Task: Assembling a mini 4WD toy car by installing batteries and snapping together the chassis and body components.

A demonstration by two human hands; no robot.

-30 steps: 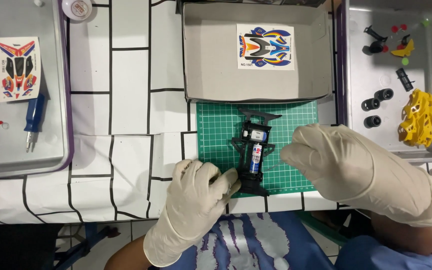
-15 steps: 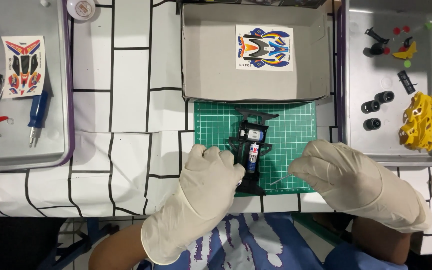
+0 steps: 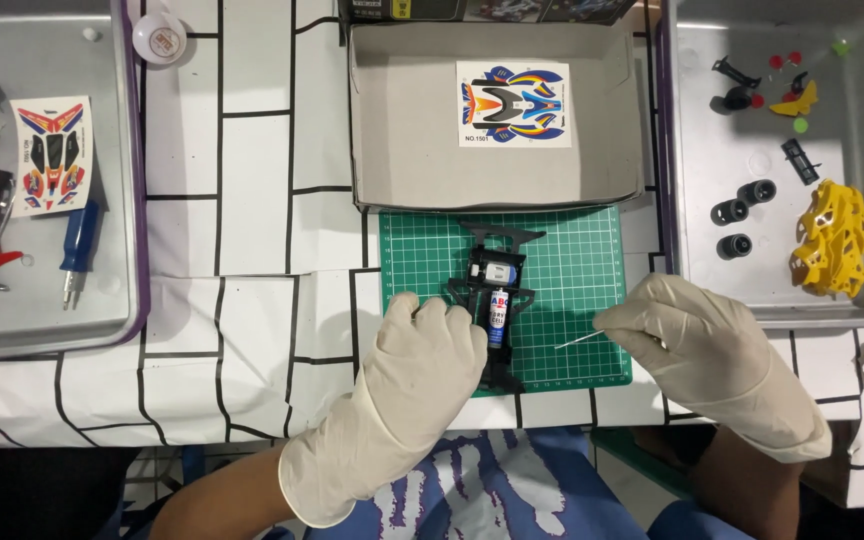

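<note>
Where the white cloth with black lines [image 3: 252, 180] covers the table, 2 grey trays flank the work area: left tray [image 3: 112, 310], right tray [image 3: 852, 100]. Between them lies an open grey cardboard box [image 3: 402, 130] holding a coloured sticker sheet [image 3: 513, 104]. Just below the box sits a green cutting mat [image 3: 572, 280]. On the mat, near its centre, stands a black toy car chassis [image 3: 497, 300], lengthwise toward the box, with 1 battery seated in it.

Left hand [image 3: 422, 370], in a pale glove, rests half-curled against the chassis's left side, fingers touching it. Right hand [image 3: 702, 345], also gloved, pinches a thin white stick [image 3: 580, 340] whose tip points at the chassis, short of touching.

Right tray holds a yellow parts frame [image 3: 834, 240], 3 black wheels [image 3: 737, 212] and small coloured bits. Left tray holds a second sticker sheet [image 3: 50, 155] and a blue screwdriver [image 3: 77, 245].
</note>
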